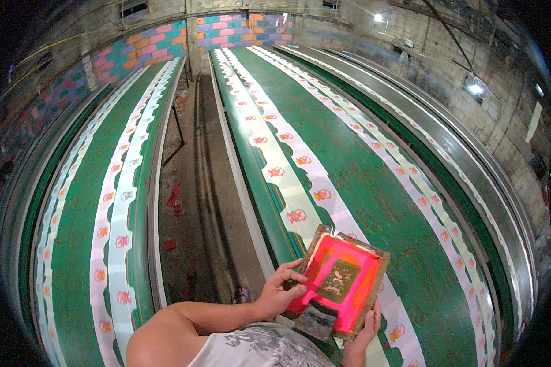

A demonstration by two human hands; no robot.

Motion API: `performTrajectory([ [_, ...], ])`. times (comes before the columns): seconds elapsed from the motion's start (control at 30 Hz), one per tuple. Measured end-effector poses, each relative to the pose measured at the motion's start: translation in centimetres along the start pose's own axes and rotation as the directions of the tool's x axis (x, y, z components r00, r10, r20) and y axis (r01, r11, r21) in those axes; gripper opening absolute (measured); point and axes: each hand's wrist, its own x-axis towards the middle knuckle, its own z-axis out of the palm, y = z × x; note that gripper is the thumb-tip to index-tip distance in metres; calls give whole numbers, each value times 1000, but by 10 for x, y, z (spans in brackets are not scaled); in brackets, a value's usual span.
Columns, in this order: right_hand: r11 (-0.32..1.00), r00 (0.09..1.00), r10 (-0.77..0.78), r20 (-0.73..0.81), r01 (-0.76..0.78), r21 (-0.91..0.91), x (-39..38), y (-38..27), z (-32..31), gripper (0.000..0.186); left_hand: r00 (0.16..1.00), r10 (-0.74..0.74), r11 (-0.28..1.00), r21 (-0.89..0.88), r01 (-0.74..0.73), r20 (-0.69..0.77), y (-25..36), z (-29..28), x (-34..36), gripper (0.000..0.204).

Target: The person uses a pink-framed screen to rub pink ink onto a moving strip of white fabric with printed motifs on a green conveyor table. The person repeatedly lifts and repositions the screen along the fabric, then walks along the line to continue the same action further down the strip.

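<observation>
Red-pink framed screen (335, 282) lies between our fingers (292, 275), long axis pointing away, leaning right. Our right hand (365, 332) grips right edge; our left hand (280, 292) curls at left edge, whether clamped we cannot tell.

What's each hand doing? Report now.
Left hand: curled at the left edge of the framed screen; grip unclear.
Right hand: closed, holding its right edge.

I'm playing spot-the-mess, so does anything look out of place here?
Yes: red patches show on the brown floor between two long green tables. They look odd because the floor around them is dull; I can't tell whether they're spills or scraps. The held frame also has streaky pink and orange on it.
</observation>
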Motion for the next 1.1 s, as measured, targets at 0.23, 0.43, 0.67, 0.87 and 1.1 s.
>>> performTrajectory([
  [0.23, 988, 983, 9, -185, -37, -151, 31, 29, 105, 63, 997, -35, 997, -67, 40, 66, -16, -92, 88, 25],
  [0.43, 973, 995, -43, -93, 20, -228, 67, 41, 189, 64, 989, 33, 996, -92, -20, 141, -1, -154, 156, 21],
  [0.67, 998, 1000, 8, 12, -7, -67, 123, 69, 216, 78, 997, 35, 998, -56, -31, 67, -16, -177, 196, 21],
  [0.87, 994, 989, 102, -103, -106, -32, 160, 115, 235, 71, 998, 60, 993, 102, -58, -20, -2, -212, 218, 20],
  [1.1, 702, 959, -160, 235, 278, -655, 186, 109, 267, 69, 998, 1, 999, 36, 1, -63, -18, -245, 261, 18],
])
